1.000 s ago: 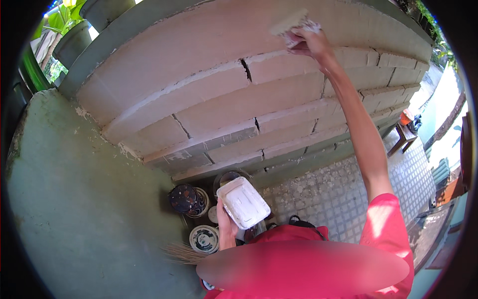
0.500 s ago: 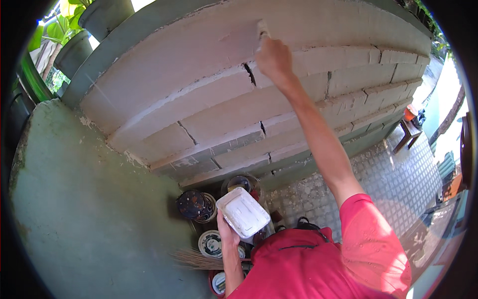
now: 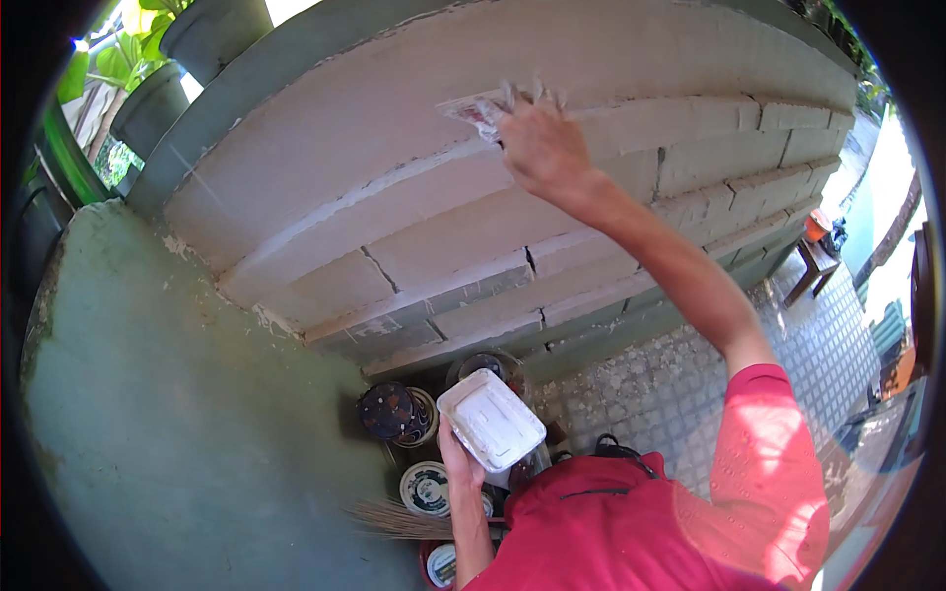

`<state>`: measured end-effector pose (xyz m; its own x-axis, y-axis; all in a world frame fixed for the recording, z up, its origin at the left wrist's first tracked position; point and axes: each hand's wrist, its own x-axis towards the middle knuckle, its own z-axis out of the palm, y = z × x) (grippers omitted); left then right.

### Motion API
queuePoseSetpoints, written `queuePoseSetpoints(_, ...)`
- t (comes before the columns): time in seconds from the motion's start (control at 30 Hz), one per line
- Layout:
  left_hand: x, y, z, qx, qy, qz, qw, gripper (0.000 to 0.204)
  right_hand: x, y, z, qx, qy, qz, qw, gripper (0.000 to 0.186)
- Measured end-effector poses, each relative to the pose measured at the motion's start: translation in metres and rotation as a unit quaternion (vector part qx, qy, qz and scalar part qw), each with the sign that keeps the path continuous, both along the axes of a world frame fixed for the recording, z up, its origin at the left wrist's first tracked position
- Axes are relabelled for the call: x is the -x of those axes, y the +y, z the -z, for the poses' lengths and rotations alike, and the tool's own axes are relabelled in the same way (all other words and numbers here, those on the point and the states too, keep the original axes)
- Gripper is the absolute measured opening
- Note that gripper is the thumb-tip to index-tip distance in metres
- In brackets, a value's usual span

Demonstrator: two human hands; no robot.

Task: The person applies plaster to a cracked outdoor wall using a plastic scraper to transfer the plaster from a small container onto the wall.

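My right hand (image 3: 550,153) is closed around a paintbrush (image 3: 481,112), which is smeared by motion. The brush lies against the upper part of a pale block wall (image 3: 325,148), just above a ledge, and a whitish streak shows around its tip. Lower down, my left hand (image 3: 457,459) grips the near left side of a shallow rectangular white tray (image 3: 498,424) coated inside with white paint. Some of the left fingers are hidden beneath the tray. Dark gaps separate several blocks of the wall.
A green wall (image 3: 197,394) stands at the left. Below the tray are a paint-spattered dark can (image 3: 387,411), a round lidded tub (image 3: 426,489) and a twig broom (image 3: 389,519). Potted plants (image 3: 158,103) line the upper left. A wooden stool (image 3: 814,268) stands on the tiled floor (image 3: 680,364).
My right hand has swung the brush down and to the left across the wall, its elbow bending outward. The left hand and tray are nearly unmoved; the view has shifted slightly.
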<state>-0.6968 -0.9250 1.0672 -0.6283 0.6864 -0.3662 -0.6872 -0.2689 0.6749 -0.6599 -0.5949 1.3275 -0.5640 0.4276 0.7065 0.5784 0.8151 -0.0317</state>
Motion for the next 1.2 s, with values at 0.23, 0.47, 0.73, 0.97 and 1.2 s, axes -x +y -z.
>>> queuePoseSetpoints(0.23,0.038,-0.003,0.004,-0.013,-0.014,-0.024,1.0,0.05,0.073,0.023,-0.021,-0.225,0.032,-0.083,0.97,0.022)
queuePoseSetpoints(0.47,0.052,0.0,0.002,-0.017,-0.017,-0.043,0.999,0.051,0.105,0.004,0.059,-0.264,-0.006,0.015,0.964,0.023)
queuePoseSetpoints(0.73,0.066,-0.021,-0.005,-0.035,-0.013,-0.051,0.998,0.052,0.115,-0.016,0.009,-0.319,0.026,-0.124,0.939,0.017)
queuePoseSetpoints(0.97,0.073,0.009,0.005,0.009,-0.024,-0.078,0.997,0.053,0.123,0.043,-0.005,-0.464,-0.181,-0.113,0.859,0.03)
queuePoseSetpoints(1.2,0.085,0.043,0.006,-0.003,-0.003,-0.044,0.999,0.053,0.043,0.133,-0.028,-0.475,-0.097,-0.11,0.868,0.024)
